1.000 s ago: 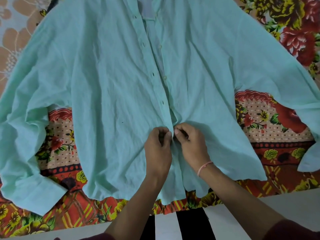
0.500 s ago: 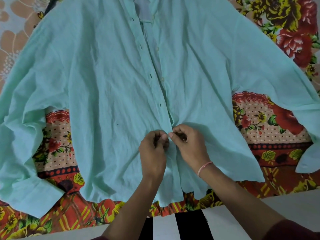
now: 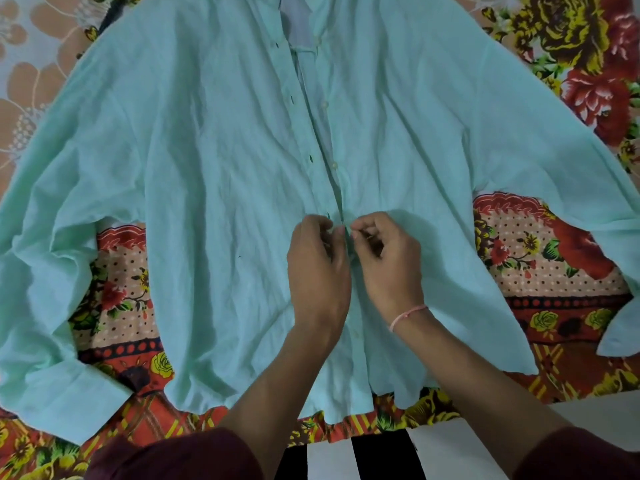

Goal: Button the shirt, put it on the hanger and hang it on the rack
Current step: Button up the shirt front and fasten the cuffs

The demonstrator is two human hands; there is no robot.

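left hand and right hand have moved up the shirt to the next buttonhole, each grip pinching its edge; upper buttons remain

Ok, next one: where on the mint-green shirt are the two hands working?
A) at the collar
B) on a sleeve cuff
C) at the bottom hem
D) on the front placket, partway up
D: the left hand and the right hand pinch the two front edges of the mint-green shirt at the placket, with an unfastened button above them.
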